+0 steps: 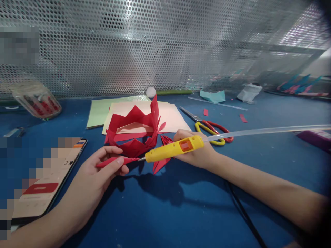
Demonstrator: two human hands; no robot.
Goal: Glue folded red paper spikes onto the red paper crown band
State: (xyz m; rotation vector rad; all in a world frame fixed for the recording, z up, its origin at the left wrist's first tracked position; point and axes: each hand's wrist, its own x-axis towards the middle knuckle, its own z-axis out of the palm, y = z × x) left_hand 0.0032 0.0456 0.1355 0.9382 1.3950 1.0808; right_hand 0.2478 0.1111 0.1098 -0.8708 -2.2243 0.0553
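A folded red paper piece is pinched between the thumb and fingers of my left hand, its point facing right. My right hand is closed round a yellow glue gun, partly hidden behind it. A clear glue stick runs out of the gun's rear to the right. The metal nozzle is at the tip of the paper piece. Just behind, a ring of folded red paper stands with pointed tips upward. More folded red pieces lie beneath the gun.
Scissors with red and yellow handles lie behind my right hand. Paper sheets are at the back, a phone and a jar at the left. A black cable crosses the blue table near my right forearm.
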